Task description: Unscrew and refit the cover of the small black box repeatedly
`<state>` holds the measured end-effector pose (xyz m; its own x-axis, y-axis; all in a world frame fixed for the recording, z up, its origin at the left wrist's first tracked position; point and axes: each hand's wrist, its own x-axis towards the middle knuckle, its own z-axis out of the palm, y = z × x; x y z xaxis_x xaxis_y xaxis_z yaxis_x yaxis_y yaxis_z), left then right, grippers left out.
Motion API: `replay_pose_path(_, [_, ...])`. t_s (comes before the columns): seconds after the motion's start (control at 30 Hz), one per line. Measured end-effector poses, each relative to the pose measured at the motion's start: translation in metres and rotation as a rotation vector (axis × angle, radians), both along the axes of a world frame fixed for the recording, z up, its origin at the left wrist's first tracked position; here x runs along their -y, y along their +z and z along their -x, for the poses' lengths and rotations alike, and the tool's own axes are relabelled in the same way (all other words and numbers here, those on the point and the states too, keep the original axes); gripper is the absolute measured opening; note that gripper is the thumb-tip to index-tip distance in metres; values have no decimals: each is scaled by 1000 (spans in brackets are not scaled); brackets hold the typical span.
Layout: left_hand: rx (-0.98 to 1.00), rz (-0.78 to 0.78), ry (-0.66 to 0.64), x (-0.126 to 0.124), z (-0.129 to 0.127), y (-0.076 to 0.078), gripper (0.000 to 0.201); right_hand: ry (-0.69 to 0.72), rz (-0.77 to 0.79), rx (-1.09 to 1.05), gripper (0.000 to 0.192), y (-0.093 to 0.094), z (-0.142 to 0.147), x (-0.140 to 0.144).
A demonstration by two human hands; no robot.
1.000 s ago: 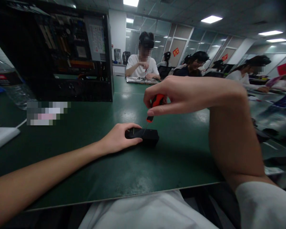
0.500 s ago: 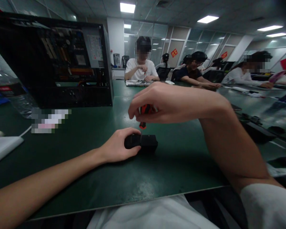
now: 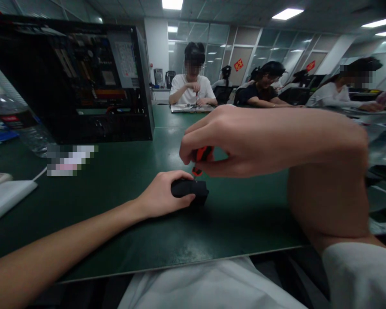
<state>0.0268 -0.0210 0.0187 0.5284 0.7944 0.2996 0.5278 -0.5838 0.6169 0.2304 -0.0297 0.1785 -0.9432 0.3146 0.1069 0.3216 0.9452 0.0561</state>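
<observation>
A small black box-shaped part (image 3: 193,190) lies on the green table (image 3: 122,201) in front of me. My left hand (image 3: 162,195) grips its left end and holds it flat on the table. Just above it, my right hand (image 3: 241,139) is closed around a red and black screwdriver (image 3: 201,156). The screwdriver points down at the top of the black part; its tip is hidden behind my fingers and the part.
An open black computer case (image 3: 80,81) stands at the back left, with a plastic water bottle (image 3: 13,120) beside it. A white flat object (image 3: 6,197) lies at the left edge. Several other people sit working at the far end and right side of the table.
My right hand has come lower and nearer, so less of the screwdriver shaft shows above the black part. The left hand keeps its hold on the part.
</observation>
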Motion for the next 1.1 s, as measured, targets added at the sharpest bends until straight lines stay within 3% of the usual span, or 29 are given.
replay_pose_path(0.23, [-5,-8,-9,5,0,5,31,-109,-1,-31,17,4,-14,-16])
replay_pose_path(0.7, [-8,-9,-8,5,0,6,33,-68,94,-20,23,0,-11,-41])
replay_pose_path(0.83, [-50,-59,-37,4,3,8,33,-23,80,-29,34,-1,-13,-42])
replay_pose_path(1.0, [-89,-117,-95,4,5,9,39,-96,40,7,24,-1,-11,-36])
replay_pose_path(1.1, [-88,-111,-94,4,3,7,45,-49,29,9,22,-1,-8,-29])
